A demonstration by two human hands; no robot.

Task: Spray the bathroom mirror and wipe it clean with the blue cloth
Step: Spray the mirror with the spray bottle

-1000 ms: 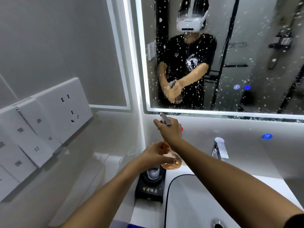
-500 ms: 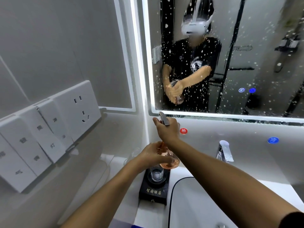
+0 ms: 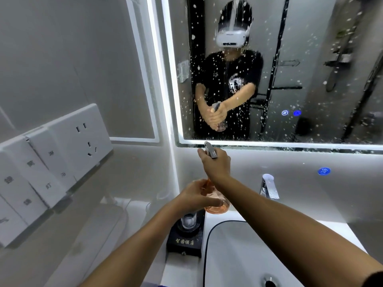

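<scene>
The mirror stood directly beyond the fingertips of the right hand, its lower lit edge just above them, and its glass was speckled all over with white droplets. Against the frames from a second and half a second earlier, the hands and bottle had kept the same arrangement; what shifted was mostly the view, which had drawn closer and tipped up, so the mirror filled more of the frame. The droplet cover looked much the same across all three, so I could not tell whether a fresh squeeze had just landed.

The right hand's fingers were wrapped around the grey trigger head of the spray bottle, the nozzle poking out past the knuckles toward the glass. The left hand curled around the amber, rounded body below, steadying it just above a small glass sitting on a black tray under the left fingers. A faucet stood to the right of both hands, well apart from them.

Judging from the wet glass, the spraying seemed largely done. The blue cloth was not clearly in view; only a sliver of blue showed at the bottom edge, too little to identify. Setting the bottle down and finding that cloth looked like the step ahead.
</scene>
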